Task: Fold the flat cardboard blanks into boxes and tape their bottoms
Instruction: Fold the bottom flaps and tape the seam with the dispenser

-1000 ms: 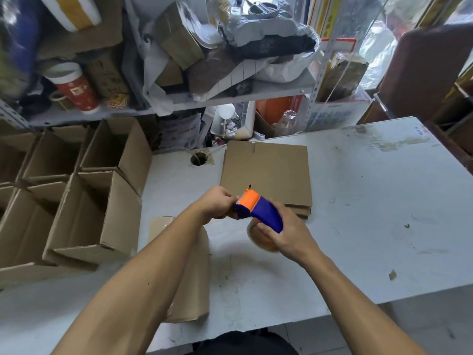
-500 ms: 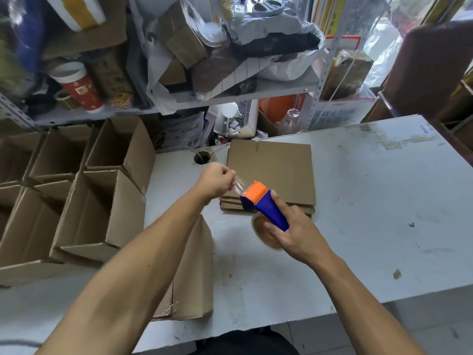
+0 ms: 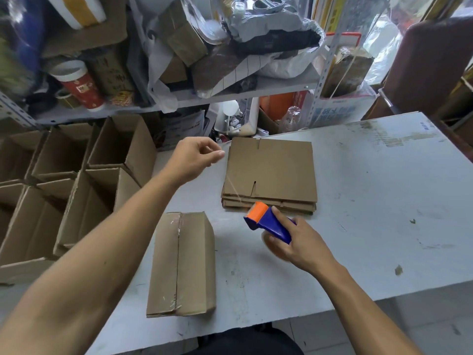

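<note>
left hand raised mid-frame, fingers curled pinching clear tape strand; right hand lower right of centre, gripping tape dispenser.

On the table, a folded box lies near the front edge, the stack of flat blanks behind and right of it, open boxes left, apparently off the tabletop, shelves behind.

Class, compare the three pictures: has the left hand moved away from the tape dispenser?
Yes. The left hand has drawn up and left, away from the tape dispenser, stretching clear tape past the stack of flat blanks.
</note>
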